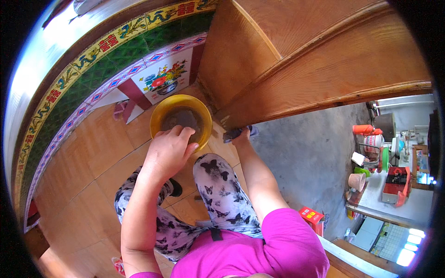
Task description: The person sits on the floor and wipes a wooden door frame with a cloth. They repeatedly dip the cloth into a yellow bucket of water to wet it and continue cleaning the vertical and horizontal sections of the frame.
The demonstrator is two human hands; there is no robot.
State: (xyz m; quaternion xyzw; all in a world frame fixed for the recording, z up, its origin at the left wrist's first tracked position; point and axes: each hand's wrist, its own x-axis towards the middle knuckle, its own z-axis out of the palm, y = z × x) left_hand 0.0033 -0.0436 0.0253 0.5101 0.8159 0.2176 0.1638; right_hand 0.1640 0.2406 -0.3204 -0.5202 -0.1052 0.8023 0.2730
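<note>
A yellow basin point(204, 107) with murky dark water in it stands on the tiled floor ahead of me. Over its near side hovers my left hand point(170, 150), fingers loosely bent, thumb apart, nothing seen in it; whether it touches the rim I cannot tell. My right hand point(241, 138) is closed on a dark bluish cloth point(251, 130), beside the lower edge of a brown wooden door point(324, 78). Part of the cloth is hidden under the hand.
A wall with patterned tiles point(164, 78) curves along the left. Tan floor tiles point(92, 185) meet grey concrete point(296, 153) past the door. A red box point(311, 216) stands near my right elbow. At the far right are a counter point(371, 190), a wicker-like basket point(356, 181) and a red-black appliance point(396, 184).
</note>
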